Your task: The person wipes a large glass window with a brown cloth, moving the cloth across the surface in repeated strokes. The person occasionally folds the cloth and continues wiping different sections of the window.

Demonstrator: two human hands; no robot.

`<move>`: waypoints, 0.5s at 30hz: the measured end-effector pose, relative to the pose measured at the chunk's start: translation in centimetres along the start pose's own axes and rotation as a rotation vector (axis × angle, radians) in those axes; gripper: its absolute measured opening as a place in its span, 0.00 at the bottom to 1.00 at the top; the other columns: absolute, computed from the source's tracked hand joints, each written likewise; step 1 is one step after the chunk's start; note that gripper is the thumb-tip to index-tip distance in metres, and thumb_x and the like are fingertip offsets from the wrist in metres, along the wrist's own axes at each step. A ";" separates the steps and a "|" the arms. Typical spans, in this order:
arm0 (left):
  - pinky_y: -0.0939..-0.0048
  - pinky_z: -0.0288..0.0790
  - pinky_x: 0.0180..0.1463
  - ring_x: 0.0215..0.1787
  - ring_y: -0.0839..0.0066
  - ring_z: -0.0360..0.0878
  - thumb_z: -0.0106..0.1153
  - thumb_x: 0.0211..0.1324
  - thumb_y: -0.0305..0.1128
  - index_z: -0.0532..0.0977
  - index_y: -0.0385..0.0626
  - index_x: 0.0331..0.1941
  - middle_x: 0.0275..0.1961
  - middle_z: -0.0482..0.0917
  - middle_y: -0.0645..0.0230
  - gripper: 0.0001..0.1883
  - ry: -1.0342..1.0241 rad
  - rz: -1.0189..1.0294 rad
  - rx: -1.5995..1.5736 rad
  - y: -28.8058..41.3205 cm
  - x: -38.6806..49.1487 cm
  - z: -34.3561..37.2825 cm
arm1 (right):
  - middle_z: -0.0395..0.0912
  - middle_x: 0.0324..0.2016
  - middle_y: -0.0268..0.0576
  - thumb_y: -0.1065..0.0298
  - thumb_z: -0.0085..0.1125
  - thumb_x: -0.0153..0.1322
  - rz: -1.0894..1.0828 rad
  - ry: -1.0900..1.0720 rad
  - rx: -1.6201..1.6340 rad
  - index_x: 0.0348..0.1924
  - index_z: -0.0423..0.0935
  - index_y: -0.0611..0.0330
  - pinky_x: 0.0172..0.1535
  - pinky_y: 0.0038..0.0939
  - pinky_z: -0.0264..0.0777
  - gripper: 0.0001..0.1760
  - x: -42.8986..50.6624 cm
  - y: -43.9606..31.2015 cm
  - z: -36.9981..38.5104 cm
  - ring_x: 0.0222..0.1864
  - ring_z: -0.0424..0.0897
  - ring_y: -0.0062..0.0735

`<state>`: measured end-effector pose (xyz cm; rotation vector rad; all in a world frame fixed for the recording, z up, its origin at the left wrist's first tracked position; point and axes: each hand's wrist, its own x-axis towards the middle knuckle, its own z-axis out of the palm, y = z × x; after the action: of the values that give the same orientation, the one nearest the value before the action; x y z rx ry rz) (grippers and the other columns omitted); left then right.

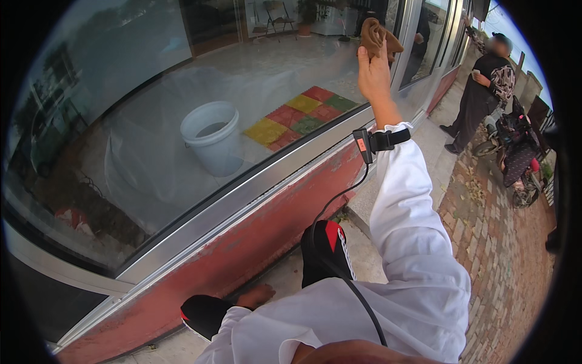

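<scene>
My right hand (376,77) is raised at the upper right of the large window pane (150,91), near its metal frame. It holds a bunched brown cloth (375,38) against or just in front of the glass; contact cannot be told. A black strap with a small device (363,144) and a cable sits around my right wrist, over the white sleeve. Low down, my left hand (257,295) hangs beside my knee, near the red wall, shaded, its fingers partly hidden; nothing shows in it.
Behind the glass stand a white bucket (210,141) and coloured floor mats (300,113). A metal sill (245,189) tops the red wall (254,236). At right, a person (486,91) stands by the windows, near a parked scooter (518,150) on brick paving (482,255).
</scene>
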<state>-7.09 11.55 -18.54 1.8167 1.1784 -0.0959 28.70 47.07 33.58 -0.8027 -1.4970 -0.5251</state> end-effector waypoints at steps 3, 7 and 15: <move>0.53 0.68 0.61 0.57 0.48 0.75 0.47 0.68 0.44 0.79 0.40 0.48 0.54 0.79 0.48 0.20 -0.016 0.065 0.000 0.3 -0.1 -0.3 | 0.59 0.69 0.58 0.48 0.44 0.79 0.319 -0.045 -0.022 0.68 0.63 0.52 0.64 0.48 0.63 0.29 -0.8 4.4 -0.6 0.64 0.67 0.63; 0.53 0.71 0.57 0.52 0.49 0.77 0.47 0.68 0.43 0.79 0.39 0.45 0.50 0.80 0.48 0.19 -0.062 0.116 0.138 -0.3 0.8 0.2 | 0.68 0.63 0.59 0.48 0.44 0.79 0.444 -0.074 0.000 0.67 0.63 0.57 0.62 0.49 0.63 0.30 -1.5 5.9 -0.7 0.60 0.71 0.64; 0.53 0.72 0.52 0.47 0.54 0.82 0.49 0.68 0.47 0.77 0.37 0.50 0.49 0.81 0.49 0.23 0.035 0.033 0.069 -1.5 1.3 1.3 | 0.72 0.60 0.60 0.49 0.45 0.78 0.590 -0.045 -0.016 0.62 0.70 0.59 0.61 0.49 0.64 0.27 -2.0 -1.6 0.1 0.59 0.71 0.64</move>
<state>-6.97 11.62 -20.92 1.9048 1.1816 -0.0869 27.33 45.74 31.81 -1.2146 -1.2155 -0.0763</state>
